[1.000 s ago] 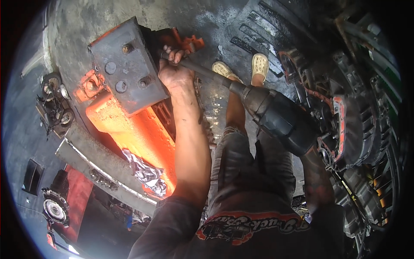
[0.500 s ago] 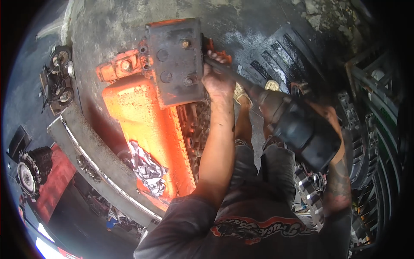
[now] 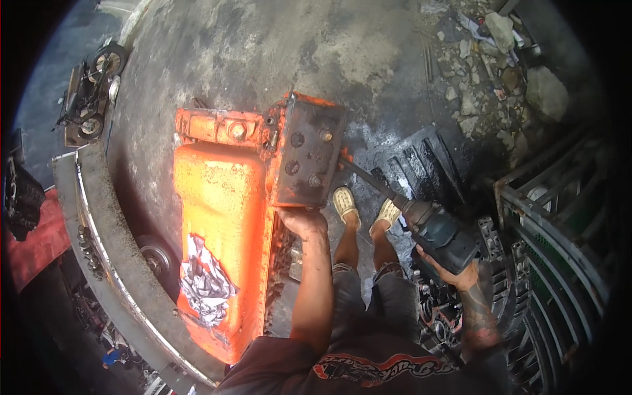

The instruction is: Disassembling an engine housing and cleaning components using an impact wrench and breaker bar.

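We grip the dark impact wrench [image 3: 438,230] in our right hand [image 3: 454,273], our left hand [image 3: 299,218] clasped on the lower edge of the grey steel plate [image 3: 308,151] bolted to the orange machine body [image 3: 220,224] ahead.

A stained, wet concrete floor [image 3: 276,52] carries everything. An orange machine housing [image 3: 220,224] lies flat on it, a dark ribbed mat [image 3: 428,164] just to its right. Rubble and stones [image 3: 500,72] are piled at the far right, beside a metal rack [image 3: 559,217].
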Demonstrator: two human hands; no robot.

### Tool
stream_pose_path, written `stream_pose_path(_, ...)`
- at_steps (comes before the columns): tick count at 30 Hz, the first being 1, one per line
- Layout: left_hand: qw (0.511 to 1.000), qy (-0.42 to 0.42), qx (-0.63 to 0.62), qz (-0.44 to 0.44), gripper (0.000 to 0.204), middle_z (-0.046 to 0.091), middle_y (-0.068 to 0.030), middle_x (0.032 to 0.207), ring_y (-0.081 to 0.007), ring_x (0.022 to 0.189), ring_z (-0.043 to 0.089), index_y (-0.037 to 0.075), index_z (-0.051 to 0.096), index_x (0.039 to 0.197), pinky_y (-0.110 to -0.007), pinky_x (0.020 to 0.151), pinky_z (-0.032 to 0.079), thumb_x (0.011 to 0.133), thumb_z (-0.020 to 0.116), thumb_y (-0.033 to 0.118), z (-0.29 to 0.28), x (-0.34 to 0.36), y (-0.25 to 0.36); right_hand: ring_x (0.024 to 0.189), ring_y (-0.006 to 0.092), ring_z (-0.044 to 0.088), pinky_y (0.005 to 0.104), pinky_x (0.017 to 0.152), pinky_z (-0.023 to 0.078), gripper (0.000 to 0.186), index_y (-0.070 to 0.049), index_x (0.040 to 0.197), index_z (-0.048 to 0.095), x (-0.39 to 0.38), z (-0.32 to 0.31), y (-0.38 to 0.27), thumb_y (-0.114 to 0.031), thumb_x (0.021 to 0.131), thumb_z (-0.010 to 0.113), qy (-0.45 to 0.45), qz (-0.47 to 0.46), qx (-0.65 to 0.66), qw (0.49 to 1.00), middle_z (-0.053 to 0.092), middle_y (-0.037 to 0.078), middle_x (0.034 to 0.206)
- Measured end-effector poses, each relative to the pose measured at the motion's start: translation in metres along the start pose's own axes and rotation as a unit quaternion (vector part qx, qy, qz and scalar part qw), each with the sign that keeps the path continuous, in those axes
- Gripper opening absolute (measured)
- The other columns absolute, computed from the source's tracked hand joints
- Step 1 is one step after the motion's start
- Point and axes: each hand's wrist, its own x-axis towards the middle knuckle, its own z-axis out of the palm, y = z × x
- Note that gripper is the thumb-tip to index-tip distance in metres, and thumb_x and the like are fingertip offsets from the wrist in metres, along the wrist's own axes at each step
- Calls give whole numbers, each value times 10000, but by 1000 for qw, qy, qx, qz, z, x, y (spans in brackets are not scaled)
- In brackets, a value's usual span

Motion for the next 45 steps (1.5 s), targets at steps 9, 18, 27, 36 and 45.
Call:
stream_pose_path(9,603,25,557,571,707,273,-263,1459,-413,1372,211,-9,348,1393,-535,1110,165,943,373,535,16,15,25,893,314,627,417,795,503,263,-123,1015,673,1,-3,-3,-140,755,712,27,-30,-83,996,649,94,988)
stream_pose_path(18,510,80,653,554,467,392,-257,1380,-445,1297,316,35,561,1226,-562,1062,235,914,541,381,20,25,17,939,210,631,361,878,470,200,-153,1042,684,-46,3,22,-155,844,654,-41,219,110,968,670,34,1035)
stream_pose_path(27,483,67,667,563,388,431,-205,1365,-458,1291,310,48,576,1188,-583,1032,268,908,558,316,27,22,23,945,205,628,345,865,487,250,-15,1100,616,-51,-15,36,-106,868,604,-56,125,92,986,662,90,1023)
stream_pose_path(36,904,-241,351,-32,381,555,-197,1148,-337,1068,548,-19,437,1268,-446,909,437,978,435,228,55,-92,-13,945,202,630,352,851,481,281,-76,1050,671,-53,-1,27,-65,769,661,-59,47,-19,997,666,49,1030)
stream_pose_path(45,957,-24,-167,-237,330,555,-101,906,-199,738,505,33,502,1018,-304,639,426,1000,314,304,96,-8,-86,858,218,649,346,772,498,194,-93,990,698,-48,13,15,-96,796,683,33,134,99,986,681,60,940)
